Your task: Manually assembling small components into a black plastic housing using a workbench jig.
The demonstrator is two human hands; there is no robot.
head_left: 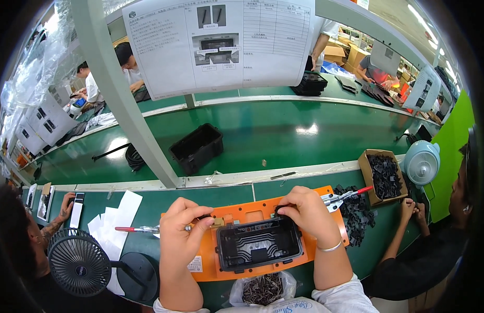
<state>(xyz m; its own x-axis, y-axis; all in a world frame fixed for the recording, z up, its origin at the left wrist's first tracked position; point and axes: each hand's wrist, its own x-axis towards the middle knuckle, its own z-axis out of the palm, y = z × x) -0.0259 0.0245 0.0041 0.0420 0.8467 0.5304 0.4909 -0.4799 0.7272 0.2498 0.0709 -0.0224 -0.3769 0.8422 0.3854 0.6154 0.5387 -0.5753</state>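
A black rectangular plastic box (259, 242), open at the top, sits in an orange fixture plate (208, 271) in front of me. My left hand (183, 227) is above the plate's left side. Its thumb and forefinger pinch a small black part (204, 216), mostly hidden by the fingers. Over the box's far right corner, my right hand (311, 213) pinches another small black piece (279, 209) at the rim. Toggle clamps with red handles, a left one (140, 229) and a right one (346, 196), flank the plate.
Near my body lies a clear bag of screws (263, 288). Loose black clips (358, 216) and a carton (376, 193) of them are on the right. Fans (79, 262), white paper sheets (114, 224) and co-workers flank me. Another black box (196, 148) rests beyond the metal rail (304, 171).
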